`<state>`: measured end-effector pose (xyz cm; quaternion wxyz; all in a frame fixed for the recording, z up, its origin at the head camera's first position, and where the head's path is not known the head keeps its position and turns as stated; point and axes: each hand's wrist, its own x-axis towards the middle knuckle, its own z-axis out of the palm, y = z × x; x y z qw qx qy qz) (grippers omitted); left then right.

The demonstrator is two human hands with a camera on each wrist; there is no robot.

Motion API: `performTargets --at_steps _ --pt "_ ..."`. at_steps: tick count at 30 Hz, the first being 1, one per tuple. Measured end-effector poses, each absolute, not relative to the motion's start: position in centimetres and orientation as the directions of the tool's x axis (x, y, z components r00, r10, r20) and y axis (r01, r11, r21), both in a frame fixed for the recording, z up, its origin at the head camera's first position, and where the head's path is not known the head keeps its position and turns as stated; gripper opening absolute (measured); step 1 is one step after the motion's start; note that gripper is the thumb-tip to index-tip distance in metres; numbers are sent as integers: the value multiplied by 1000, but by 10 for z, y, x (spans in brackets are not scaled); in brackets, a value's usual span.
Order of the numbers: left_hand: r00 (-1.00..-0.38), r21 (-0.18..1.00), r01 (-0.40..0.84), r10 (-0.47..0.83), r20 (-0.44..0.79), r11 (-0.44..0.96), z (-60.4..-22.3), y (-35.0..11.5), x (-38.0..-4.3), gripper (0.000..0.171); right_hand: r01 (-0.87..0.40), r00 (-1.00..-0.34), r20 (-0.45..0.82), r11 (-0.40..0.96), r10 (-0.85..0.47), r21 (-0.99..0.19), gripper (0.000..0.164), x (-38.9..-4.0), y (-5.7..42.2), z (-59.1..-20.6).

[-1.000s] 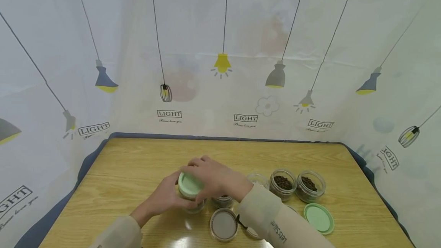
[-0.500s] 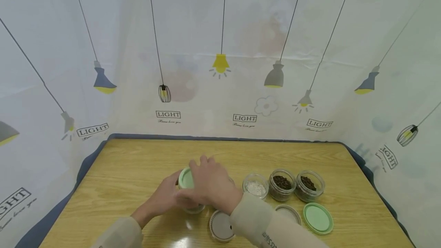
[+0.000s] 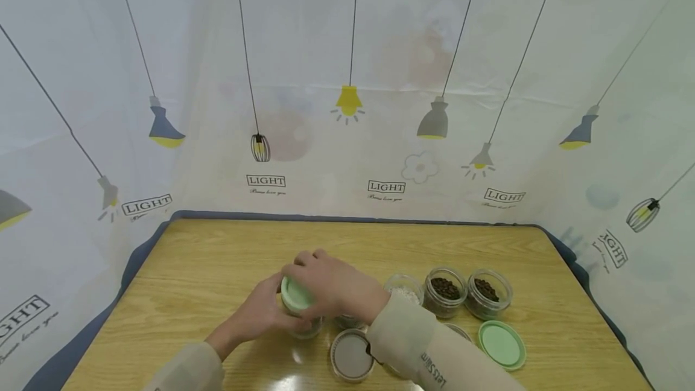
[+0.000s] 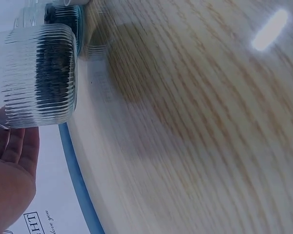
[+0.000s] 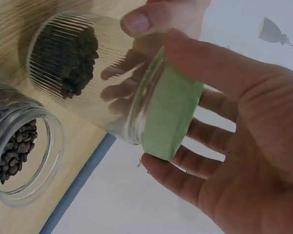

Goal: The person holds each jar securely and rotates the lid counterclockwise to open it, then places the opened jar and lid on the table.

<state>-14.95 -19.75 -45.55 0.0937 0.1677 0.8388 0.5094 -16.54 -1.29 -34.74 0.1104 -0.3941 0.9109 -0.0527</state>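
A ribbed clear jar (image 5: 83,63) with dark coffee beans in its lower part is tilted in the right wrist view. My left hand (image 3: 260,311) grips its body, thumb on the near side and fingers behind the glass. On the jar's mouth sits a green lid (image 5: 170,109). My right hand (image 3: 333,285) grips that lid by its rim, thumb on one side and fingertips on the other. In the left wrist view the same jar's ribbed base shows just above the table, with the left hand's fingers under its side.
To the right stand open jars: one with white grains (image 3: 404,288), and two with beans, a nearer jar (image 3: 445,291) and a farther jar (image 3: 488,293). A green lid (image 3: 502,344) and a grey-topped lid (image 3: 352,355) lie on the wooden table (image 3: 228,258). Another jar is partly behind my right hand.
My right hand turned over the lid and swung back, covering and uncovering the grain jar. My left hand stays around the jar, which keeps its place.
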Motion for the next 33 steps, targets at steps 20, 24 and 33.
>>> performTargets --at_steps 20,24,33 --pt "-912 865 245 406 52 438 -459 -200 -151 73 -596 -800 -79 803 -595 -17 92 -151 -16 -345" --pt "-906 856 286 412 96 430 -460 -200 -151 70 -532 -845 -63 847 -531 -14 93 -149 -21 -351" --pt "-927 891 170 375 -1 422 -460 -197 -151 83 -606 -784 -104 791 -612 -88 71 -153 -21 -351"
